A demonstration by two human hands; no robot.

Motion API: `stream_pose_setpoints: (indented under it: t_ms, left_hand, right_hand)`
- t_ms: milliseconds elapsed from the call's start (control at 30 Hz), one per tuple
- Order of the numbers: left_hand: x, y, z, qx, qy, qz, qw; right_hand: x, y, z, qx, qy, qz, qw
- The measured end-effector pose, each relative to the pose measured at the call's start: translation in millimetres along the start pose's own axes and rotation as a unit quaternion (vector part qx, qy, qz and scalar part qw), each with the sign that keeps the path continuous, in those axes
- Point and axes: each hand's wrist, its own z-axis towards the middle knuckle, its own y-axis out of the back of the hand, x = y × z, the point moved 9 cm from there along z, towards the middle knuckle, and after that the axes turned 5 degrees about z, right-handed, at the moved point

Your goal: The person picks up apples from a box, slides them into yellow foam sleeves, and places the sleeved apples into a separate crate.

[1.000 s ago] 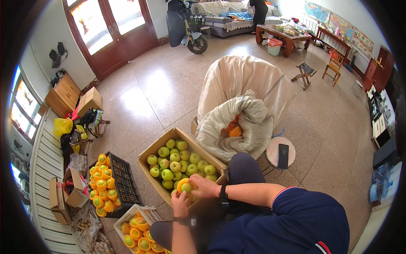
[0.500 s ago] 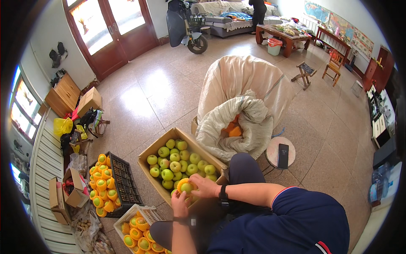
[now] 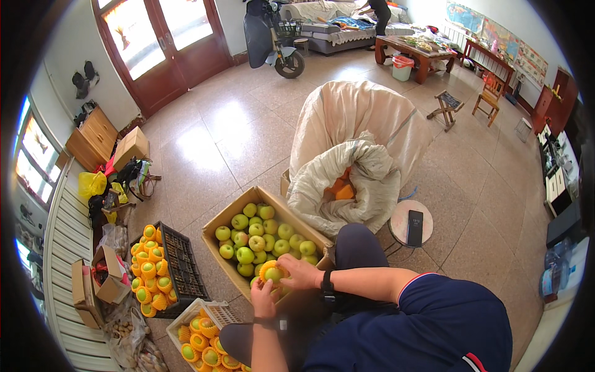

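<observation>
A green apple point(image 3: 273, 274) with a yellow-orange foam net point(image 3: 265, 267) partly round it is held between my two hands, above the near edge of a cardboard box point(image 3: 218, 260). My left hand point(image 3: 264, 299) grips it from below with closed fingers. From the right, my right hand point(image 3: 300, 273) has its fingers curled on the net and the apple. Bare green apples point(image 3: 246, 255) fill the box. Beyond it, a large white woven sack point(image 3: 378, 170) stands with its mouth rolled back, and orange foam nets point(image 3: 343, 186) show inside.
Left of the box, a black crate point(image 3: 183, 273) and a white crate point(image 3: 214, 310) hold netted apples. A phone point(image 3: 414, 228) lies on a round stool point(image 3: 400, 214) at my right. A person point(image 3: 380, 15) bends by the sofa point(image 3: 322, 40) at the back, near a low wooden table point(image 3: 421, 57).
The person at the back has bent toward the sofa with an arm reaching left. My hands and the apple stay almost in place.
</observation>
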Motion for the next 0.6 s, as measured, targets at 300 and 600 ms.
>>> stream_pose_setpoints:
  t_ms: [300, 600]
  left_hand:
    - [-3.7, -3.0, -0.4, 0.005, -0.001, -0.002, 1.0]
    - [6.4, 5.5, 1.9, -0.024, 0.01, -0.003, 1.0]
  right_hand:
    - [-1.0, 1.3, 1.1, 0.006, -0.013, 0.024, 1.0]
    - [-3.0, -2.2, -0.3, 0.017, -0.021, 0.034, 0.999]
